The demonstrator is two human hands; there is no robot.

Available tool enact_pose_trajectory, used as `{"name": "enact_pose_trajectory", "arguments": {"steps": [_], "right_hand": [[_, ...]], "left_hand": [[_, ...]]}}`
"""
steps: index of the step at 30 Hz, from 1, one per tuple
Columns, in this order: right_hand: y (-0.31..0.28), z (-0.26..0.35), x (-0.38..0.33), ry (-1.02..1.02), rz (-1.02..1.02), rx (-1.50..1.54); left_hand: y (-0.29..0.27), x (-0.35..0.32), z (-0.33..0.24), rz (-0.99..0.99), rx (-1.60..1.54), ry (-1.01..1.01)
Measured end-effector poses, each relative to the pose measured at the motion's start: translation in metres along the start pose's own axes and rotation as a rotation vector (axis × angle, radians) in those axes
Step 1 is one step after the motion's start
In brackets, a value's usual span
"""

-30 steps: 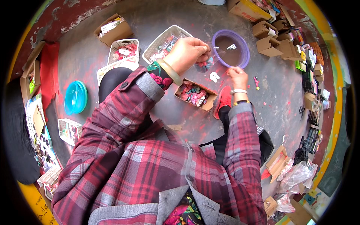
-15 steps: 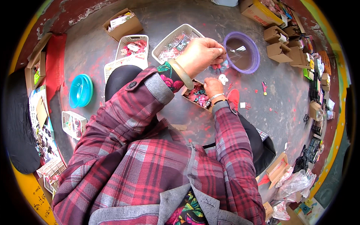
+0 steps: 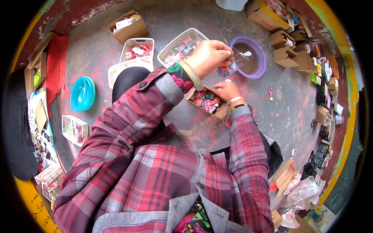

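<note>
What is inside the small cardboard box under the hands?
The small cardboard box holds a heap of small pink, red and dark pieces. The right hand reaches into its far end and covers that part; what lies beneath the heap cannot be seen.

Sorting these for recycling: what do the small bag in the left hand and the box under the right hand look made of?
The small bag looks like thin clear plastic film: glossy, see-through, crinkled. The box under the right hand looks like plain brown cardboard, matte, with raw folded edges. The left hand pinches the bag.
</note>
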State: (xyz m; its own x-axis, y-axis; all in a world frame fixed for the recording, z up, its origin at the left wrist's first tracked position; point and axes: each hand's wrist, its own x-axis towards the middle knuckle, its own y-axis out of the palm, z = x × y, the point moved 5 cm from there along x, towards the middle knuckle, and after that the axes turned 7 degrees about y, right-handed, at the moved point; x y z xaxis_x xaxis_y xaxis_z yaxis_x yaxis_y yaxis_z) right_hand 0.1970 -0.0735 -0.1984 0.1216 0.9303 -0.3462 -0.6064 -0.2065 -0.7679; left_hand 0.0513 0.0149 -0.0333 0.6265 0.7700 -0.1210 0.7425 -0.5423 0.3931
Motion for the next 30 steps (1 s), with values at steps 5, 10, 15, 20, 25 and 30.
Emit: {"name": "enact_pose_trajectory", "arguments": {"steps": [5,10,15,20,25,30], "right_hand": [[-0.100,0.043,-0.032,0.108,0.020,0.424],[-0.144,0.079,-0.080,0.154,-0.155,1.045],[-0.133,0.088,-0.076,0.091,-0.160,1.205],[-0.133,0.090,-0.072,0.085,-0.271,1.270],[-0.137,0.087,-0.075,0.074,-0.337,1.153],[-0.140,0.089,-0.078,0.047,-0.347,1.110]], "left_hand": [[-0.002,-0.001,0.001,-0.015,-0.135,-0.039],[0.002,-0.003,0.002,0.044,-0.375,-0.062],[0.010,0.000,0.012,0.068,-0.448,-0.063],[0.022,-0.004,0.017,0.121,-0.402,-0.133],[0.026,-0.004,0.020,0.132,-0.367,-0.144],[0.029,-0.006,0.017,0.134,-0.137,-0.130]]}}
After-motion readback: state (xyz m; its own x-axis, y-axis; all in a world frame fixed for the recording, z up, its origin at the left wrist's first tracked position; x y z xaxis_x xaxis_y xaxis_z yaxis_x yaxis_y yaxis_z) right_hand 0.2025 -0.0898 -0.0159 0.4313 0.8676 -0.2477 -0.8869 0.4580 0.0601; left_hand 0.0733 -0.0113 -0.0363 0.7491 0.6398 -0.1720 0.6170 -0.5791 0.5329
